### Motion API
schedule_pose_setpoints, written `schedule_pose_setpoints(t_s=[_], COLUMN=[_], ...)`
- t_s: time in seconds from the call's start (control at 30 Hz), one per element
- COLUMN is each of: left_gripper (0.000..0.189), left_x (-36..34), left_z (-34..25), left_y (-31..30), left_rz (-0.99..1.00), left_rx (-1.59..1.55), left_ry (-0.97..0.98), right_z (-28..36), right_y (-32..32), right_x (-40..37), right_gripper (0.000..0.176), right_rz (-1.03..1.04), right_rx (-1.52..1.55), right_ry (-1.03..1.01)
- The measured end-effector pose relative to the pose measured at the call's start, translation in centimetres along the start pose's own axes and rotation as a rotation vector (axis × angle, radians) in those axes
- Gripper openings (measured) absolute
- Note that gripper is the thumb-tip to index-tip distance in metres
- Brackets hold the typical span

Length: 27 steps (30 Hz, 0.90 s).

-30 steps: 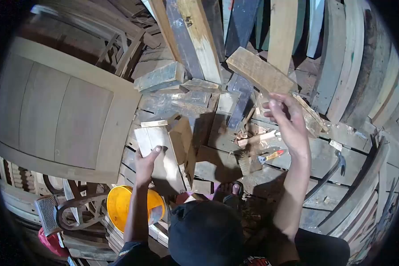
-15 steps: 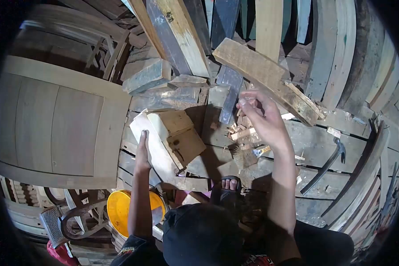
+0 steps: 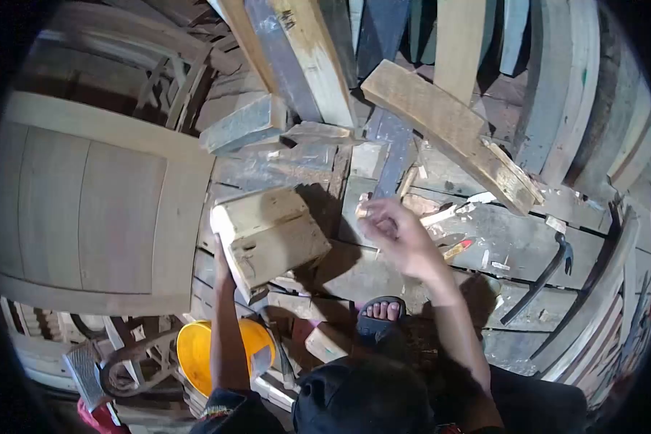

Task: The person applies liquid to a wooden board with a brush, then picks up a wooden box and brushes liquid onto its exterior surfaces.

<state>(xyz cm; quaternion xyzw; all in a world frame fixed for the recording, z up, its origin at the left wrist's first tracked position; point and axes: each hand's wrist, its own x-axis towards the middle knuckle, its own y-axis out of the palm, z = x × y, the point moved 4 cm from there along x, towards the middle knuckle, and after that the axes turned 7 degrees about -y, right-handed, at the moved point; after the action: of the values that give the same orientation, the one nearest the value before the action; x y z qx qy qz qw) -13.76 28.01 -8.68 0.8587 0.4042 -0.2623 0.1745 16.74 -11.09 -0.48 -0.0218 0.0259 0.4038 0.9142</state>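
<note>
The wooden block [image 3: 271,231] stands tilted on the plank floor [image 3: 354,275], just left of centre. The left hand [image 3: 221,262] clasps its 8 o'clock edge, grip closed on it. At the block's 3 o'clock the right hand [image 3: 401,239] hovers, fingers curled; whether its grip holds anything I cannot tell.
</note>
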Motion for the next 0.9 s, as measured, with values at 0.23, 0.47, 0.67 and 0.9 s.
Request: schedule_pose_setpoints(t_s=[0.23,0.47,0.67,0.9], left_gripper=[0.081,0.082,0.082,0.087], left_x=[-2.2,-2.5,-3.6,-7.1], left_z=[-1.1,1.6,4.4,5.9], left_y=[-0.2,-3.6,-5.3,4.9], left_rz=[-0.238,-0.296,-0.315,-0.262], left_rx=[-0.031,-0.016,-0.109,-0.172], left_ry=[-0.037,0.070,0.013,-0.076], right_z=[-2.6,-6.0,-9.4,-8.5], right_y=[6.6,14.5,20.0,16.0], right_x=[-2.2,-2.7,-0.1,1.2], right_gripper=[0.047,0.063,0.070,0.065], right_rz=[0.287,0.211,0.024,-0.208], right_rx=[-0.093,-0.059,-0.035,-0.299], right_ry=[0.118,0.048,0.118,-0.021])
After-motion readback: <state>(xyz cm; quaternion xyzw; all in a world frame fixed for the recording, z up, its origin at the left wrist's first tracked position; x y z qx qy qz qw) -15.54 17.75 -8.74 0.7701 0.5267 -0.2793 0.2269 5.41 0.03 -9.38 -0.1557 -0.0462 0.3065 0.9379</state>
